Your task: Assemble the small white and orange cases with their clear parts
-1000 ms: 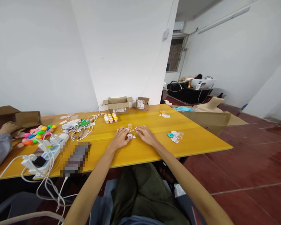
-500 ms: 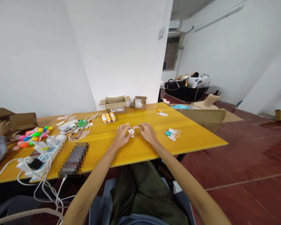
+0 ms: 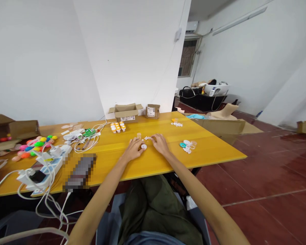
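My left hand [image 3: 134, 149] is closed at the thumb and fingertips on a small white round plastic piece [image 3: 143, 146], low over the table. Across from it, my right hand [image 3: 160, 144] has its fingers curled together at the edge of some small white openwork plastic parts [image 3: 147, 138]. These parts lie between the two hands; their exact shape is too small to make out. Just beyond my left fingertips is a clear round piece [image 3: 139, 135]. To the right sits a group of white and clear parts with a teal ring [image 3: 183, 145].
White containers with orange lids [image 3: 118, 127] stand before an open cardboard box [image 3: 127, 113] and a smaller box [image 3: 152, 111]. More white parts [image 3: 177, 124] lie at the back right. At left are colourful balls [image 3: 38, 144], a power strip [image 3: 51, 170], cables and a blurred dark device [image 3: 80, 173].
The white round piece in my left hand has tilted and moved slightly down, showing a different face. My right hand has hardly moved. A co-worker's hand has left the box at far left.
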Demonstrator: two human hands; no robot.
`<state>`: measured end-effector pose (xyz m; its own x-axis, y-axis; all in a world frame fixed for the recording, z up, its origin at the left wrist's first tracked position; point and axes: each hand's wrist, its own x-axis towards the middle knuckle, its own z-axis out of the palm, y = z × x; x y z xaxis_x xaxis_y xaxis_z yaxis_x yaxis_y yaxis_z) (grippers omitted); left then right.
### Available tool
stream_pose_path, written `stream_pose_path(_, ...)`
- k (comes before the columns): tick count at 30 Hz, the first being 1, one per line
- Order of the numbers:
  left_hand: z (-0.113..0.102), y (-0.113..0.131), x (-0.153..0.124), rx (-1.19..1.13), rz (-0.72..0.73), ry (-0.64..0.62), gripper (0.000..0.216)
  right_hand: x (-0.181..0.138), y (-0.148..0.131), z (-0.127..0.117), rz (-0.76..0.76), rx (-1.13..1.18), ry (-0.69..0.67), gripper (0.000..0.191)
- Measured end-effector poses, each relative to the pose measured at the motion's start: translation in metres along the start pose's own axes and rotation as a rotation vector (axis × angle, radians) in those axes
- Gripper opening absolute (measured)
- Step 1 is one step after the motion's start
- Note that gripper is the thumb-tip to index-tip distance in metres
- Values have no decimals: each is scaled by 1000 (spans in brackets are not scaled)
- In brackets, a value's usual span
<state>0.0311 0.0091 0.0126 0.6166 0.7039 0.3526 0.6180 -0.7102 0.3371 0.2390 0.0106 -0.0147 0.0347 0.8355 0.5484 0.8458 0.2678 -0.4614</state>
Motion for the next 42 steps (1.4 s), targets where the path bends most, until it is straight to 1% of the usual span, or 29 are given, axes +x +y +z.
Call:
stream_pose_path(7,2,-3,0,11,14,24,17,0,3,1,-48,0,1,21)
stream_pose_path(15,-5,4,-1,1,21,-18,15,-2,-4,0,-132,-88,-85,31)
stream_pose_path(21,-9,8,-2,5,19,-41,16,-4,-9,1,-81,-167,-129,38)
stream_pose_path(24,-9,8,-3,18,27,-33,17,-5,-13,-1,-112,-181,-139,40)
stream_pose_path(28,-9,8,-4,22,51,-4,15,-7,-18,-4,-158,-269,-158,42)
stream_pose_path(34,-8,7,-3,22,62,-10,13,-9,-21,-4,-147,-358,-146,44)
stream_pose_path(38,-9,6,-3,22,66,-15,15,-9,-22,-3,-153,-361,-126,43)
stream_pose_path(42,-9,6,-5,26,64,-12,16,-10,-21,-3,-177,-342,-90,39)
